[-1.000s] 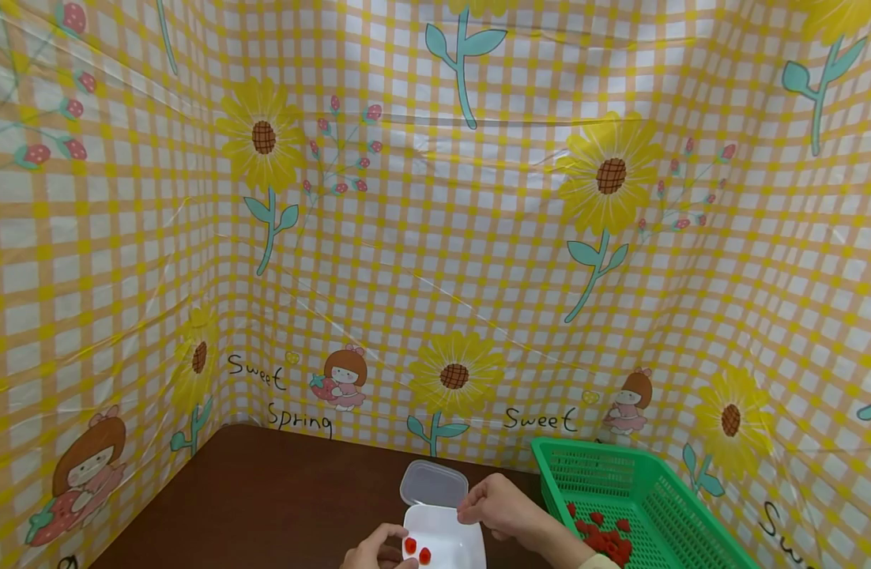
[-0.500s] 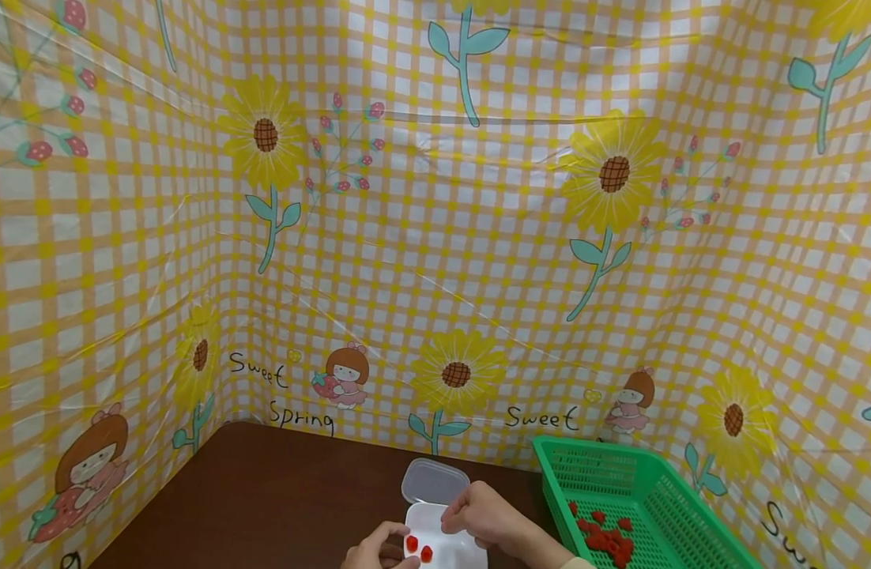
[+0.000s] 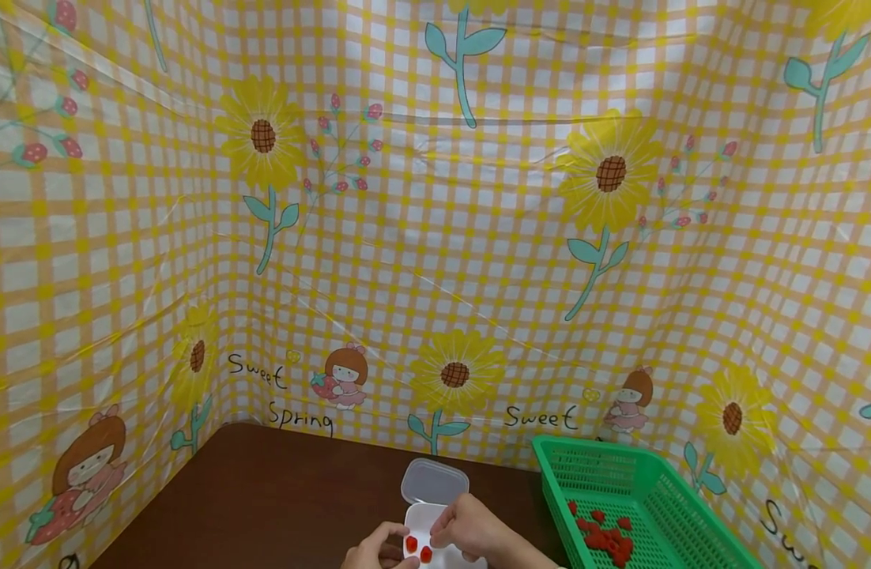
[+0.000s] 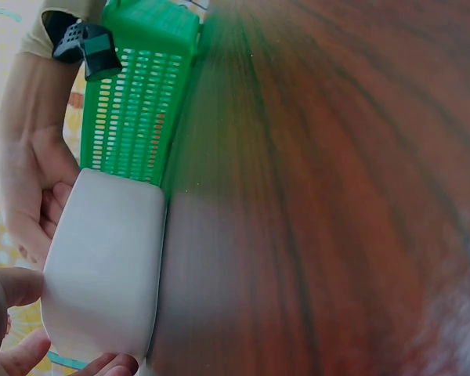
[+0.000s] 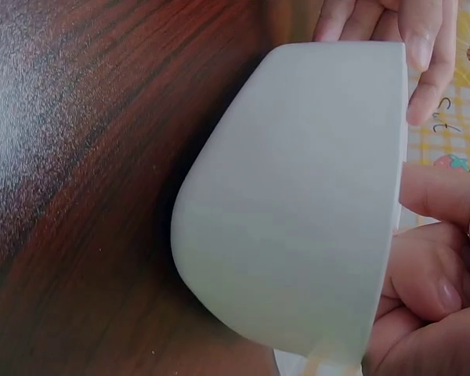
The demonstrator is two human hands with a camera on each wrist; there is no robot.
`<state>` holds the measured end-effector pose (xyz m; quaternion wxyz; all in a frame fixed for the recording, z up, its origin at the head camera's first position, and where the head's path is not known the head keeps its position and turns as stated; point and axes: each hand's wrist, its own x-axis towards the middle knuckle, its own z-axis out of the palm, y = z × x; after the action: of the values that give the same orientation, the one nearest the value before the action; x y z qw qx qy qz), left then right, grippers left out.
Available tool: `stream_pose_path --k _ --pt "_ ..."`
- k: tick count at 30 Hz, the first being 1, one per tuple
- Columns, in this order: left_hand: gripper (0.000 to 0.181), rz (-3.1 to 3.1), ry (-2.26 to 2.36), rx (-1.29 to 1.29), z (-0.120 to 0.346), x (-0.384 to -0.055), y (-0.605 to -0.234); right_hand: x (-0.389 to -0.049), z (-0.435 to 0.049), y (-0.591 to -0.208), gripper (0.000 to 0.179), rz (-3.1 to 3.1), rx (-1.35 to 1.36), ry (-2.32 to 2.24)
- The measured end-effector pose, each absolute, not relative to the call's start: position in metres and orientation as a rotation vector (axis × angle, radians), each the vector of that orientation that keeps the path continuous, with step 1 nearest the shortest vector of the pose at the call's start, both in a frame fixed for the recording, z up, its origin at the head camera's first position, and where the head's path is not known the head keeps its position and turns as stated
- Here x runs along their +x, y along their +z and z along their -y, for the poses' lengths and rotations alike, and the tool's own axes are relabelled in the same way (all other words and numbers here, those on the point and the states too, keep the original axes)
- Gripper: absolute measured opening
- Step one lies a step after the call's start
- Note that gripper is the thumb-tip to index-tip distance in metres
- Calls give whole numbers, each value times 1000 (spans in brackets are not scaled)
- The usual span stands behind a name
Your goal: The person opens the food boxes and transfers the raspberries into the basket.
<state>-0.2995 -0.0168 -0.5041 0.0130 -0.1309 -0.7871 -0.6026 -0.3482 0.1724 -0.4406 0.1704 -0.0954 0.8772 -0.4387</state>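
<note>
A small white plastic box (image 3: 423, 515) is at the bottom middle of the head view, with two small red berry-like pieces (image 3: 412, 544) inside near its left wall. My left hand (image 3: 373, 548) holds the box at its left side, thumb at the rim. Over the box's inside, my right hand (image 3: 474, 528) has thumb and fingers drawn together close to the red pieces. I cannot tell whether anything is between those fingertips. In the right wrist view, the box wall (image 5: 290, 196) hides part of the inside, and curled fingers (image 5: 431, 282) reach over the rim.
Behind the box lies a translucent lid (image 3: 435, 482) on the dark brown table (image 3: 300, 498). To the right stands a green slotted basket (image 3: 558, 494) holding several red berry-like pieces (image 3: 608, 542). A checked sunflower cloth (image 3: 393, 276) hangs around the table's back and sides.
My right hand has moved left, from the box's far right corner to over its middle, near the red pieces. My left hand and the box have stayed in place.
</note>
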Motion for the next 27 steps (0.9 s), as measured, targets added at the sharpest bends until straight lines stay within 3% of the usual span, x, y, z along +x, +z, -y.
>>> stream_pose_path --k 27 --pt "45 2393 -1906 -474 18 -299 -507 -345 -159 -470 9 -2971 -750 -904"
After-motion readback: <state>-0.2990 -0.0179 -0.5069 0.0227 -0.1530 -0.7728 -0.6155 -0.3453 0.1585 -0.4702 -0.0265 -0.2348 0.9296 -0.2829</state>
